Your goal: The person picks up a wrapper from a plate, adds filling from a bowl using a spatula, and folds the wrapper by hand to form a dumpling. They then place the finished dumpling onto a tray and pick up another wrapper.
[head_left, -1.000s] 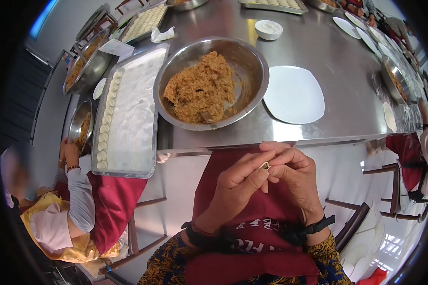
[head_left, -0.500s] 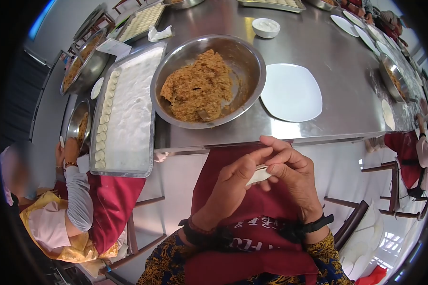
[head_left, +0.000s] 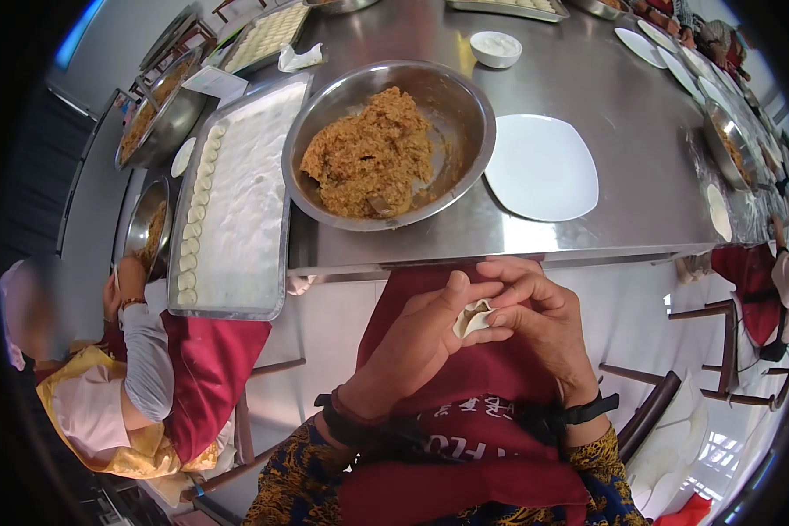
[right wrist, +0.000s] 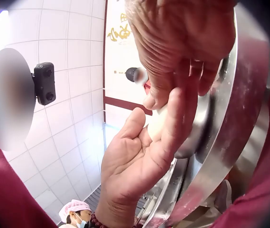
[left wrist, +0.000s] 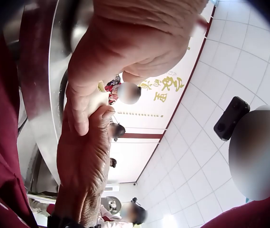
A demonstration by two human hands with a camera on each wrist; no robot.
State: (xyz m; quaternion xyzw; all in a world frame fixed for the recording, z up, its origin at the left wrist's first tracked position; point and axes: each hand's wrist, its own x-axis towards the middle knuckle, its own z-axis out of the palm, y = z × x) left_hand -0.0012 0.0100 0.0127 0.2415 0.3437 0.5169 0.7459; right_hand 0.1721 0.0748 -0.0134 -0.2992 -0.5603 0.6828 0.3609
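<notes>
A half-folded dumpling, its white wrapper gaping over a brownish filling, sits between both hands in front of the apron. It rests on the fingers of my left hand, whose thumb stands up away from the wrapper. My right hand pinches its right edge with thumb and fingertips. In the right wrist view the left palm faces up, and part of the pale wrapper shows between the hands. A large steel bowl of orange-brown filling stands on the table beyond.
Left of the bowl lies a floured tray with a row of dumplings. A white square plate and a small white bowl stand right and behind. Another person works at the left. The steel table edge runs before my hands.
The wrapper turned from nearly hidden to open side up, showing its filling. My left thumb lifted off it and that hand opened out; the right hand stayed at its edge.
</notes>
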